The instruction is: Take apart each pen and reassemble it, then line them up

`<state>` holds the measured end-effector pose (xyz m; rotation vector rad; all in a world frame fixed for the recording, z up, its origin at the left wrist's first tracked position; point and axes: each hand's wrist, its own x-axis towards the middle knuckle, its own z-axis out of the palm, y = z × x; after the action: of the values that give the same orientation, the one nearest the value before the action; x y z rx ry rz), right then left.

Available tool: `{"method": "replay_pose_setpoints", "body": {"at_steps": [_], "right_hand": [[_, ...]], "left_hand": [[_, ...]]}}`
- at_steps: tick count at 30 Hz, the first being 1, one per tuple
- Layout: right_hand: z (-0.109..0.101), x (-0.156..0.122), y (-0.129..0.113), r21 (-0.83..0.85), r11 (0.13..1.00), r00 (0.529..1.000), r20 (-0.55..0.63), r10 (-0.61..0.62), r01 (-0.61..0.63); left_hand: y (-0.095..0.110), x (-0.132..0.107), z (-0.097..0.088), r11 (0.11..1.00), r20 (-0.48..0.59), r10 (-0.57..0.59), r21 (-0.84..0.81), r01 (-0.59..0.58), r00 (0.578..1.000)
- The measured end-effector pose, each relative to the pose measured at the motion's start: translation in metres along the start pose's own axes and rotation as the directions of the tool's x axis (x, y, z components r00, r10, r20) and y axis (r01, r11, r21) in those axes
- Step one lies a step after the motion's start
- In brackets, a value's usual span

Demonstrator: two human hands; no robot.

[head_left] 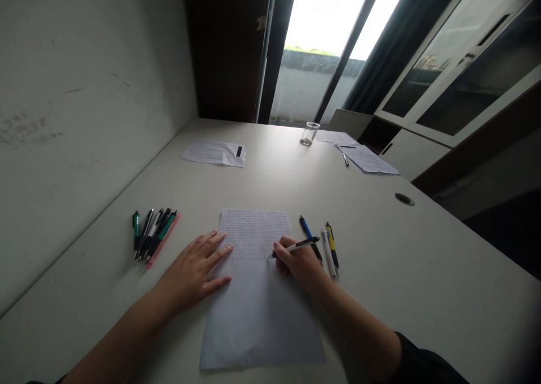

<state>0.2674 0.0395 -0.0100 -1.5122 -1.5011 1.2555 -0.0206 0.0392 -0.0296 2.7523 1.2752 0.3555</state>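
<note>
A white sheet of paper (pixel 257 310) lies on the pale table (pixel 401 271) in front of me, its upper half covered in handwritten lines. My left hand (pixel 194 274) rests flat on the sheet's left edge, fingers spread. My right hand (pixel 300 263) grips a black and white pen (pixel 298 246), tip touching the paper at the last written line. Just right of that hand lie three pens: a blue one (pixel 305 226), a white one (pixel 326 248) and a yellow and black one (pixel 332 243).
Several pens (pixel 153 234) lie in a row at the left. Further back are a folded paper (pixel 215 153), a small glass jar (pixel 310 133) and more sheets with a pen (pixel 366 158). A cable hole (pixel 404 199) sits at right. A wall borders the left.
</note>
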Motion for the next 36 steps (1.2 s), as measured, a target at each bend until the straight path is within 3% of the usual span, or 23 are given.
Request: {"method": "replay_pose_setpoints", "body": {"at_steps": [30,33,36], "right_hand": [[-0.0019,0.0012,0.0049,-0.005,1.000,0.999,0.031,0.017,-0.017],[-0.0030,-0.0001,0.0045,0.029,1.000,0.999,0.041,-0.005,0.004],[-0.0071,-0.0036,0.0018,0.113,0.992,0.998,-0.027,-0.053,0.056]], "left_hand": [[0.0009,0.0004,-0.0025,0.999,0.066,-0.024,0.023,0.023,0.998],[0.0007,-0.0002,-0.0018,1.000,0.053,-0.015,0.019,0.014,0.998],[0.0001,-0.0009,-0.0005,1.000,0.025,-0.006,0.005,0.006,1.000]]}}
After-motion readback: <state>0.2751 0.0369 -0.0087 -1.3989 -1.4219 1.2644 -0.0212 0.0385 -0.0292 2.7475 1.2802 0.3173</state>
